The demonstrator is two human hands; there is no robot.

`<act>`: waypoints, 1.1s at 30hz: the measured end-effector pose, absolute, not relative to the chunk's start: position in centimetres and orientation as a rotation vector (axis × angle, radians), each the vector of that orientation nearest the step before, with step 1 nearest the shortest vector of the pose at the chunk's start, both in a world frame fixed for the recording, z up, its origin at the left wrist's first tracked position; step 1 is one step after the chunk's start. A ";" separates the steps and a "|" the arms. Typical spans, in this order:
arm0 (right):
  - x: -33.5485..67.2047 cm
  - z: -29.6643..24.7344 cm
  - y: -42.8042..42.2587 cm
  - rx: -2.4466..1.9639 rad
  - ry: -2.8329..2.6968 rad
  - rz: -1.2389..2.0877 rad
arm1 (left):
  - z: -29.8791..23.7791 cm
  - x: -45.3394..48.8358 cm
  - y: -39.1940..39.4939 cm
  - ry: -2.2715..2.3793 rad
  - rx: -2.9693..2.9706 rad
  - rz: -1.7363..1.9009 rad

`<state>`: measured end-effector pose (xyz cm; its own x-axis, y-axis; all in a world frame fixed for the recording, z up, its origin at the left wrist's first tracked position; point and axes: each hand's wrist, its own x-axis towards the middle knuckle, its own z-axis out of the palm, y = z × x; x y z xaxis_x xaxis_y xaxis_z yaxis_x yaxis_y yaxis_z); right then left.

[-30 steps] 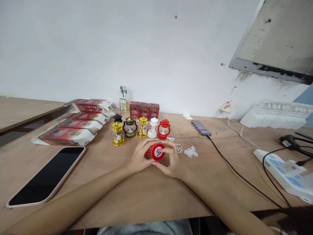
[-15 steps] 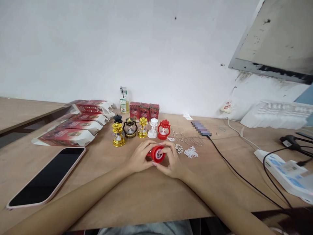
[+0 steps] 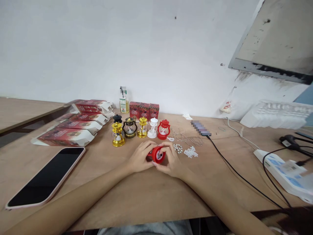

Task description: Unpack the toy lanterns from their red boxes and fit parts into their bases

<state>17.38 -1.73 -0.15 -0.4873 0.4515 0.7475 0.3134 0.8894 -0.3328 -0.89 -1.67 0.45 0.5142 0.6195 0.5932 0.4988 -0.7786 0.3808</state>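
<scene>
A small red lantern [image 3: 159, 158] lies tipped between my hands, its hollow base turned towards me and a whitish disc showing inside. My left hand [image 3: 141, 159] is closed round its body from the left. On the other side, my right hand [image 3: 171, 162] grips the base, with a fingertip reaching into the hollow and the thumb by the lower rim. Just beyond stand a finished-looking red lantern [image 3: 163, 131], a white lantern [image 3: 153, 129] and gold, bronze and black ones. Button cells [image 3: 178, 148] and small white plastic pieces [image 3: 191, 152] lie right of my hands.
Red boxes [image 3: 66, 136] lie along the left, above a large phone [image 3: 46, 176]. Bent wires [image 3: 187, 138] lie beyond the button cells. A second phone [image 3: 201, 128] trails a black cable. At right sits a white power strip [image 3: 283, 176]. A bottle [image 3: 124, 103] stands by the wall.
Almost nothing differs. The fingertip of my right hand has shifted slightly inside the lantern's base, and both hands stay in place around it.
</scene>
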 end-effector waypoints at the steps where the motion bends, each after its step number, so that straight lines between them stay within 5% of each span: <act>1: 17.4 -0.2 -1.7 -0.550 -2.122 0.186 | 0.5 -0.9 -1.7 0.961 2.591 1.110; 33: 17.7 0.7 -1.2 -0.545 -2.013 0.458 | 0.9 -0.8 -1.9 0.972 2.536 1.126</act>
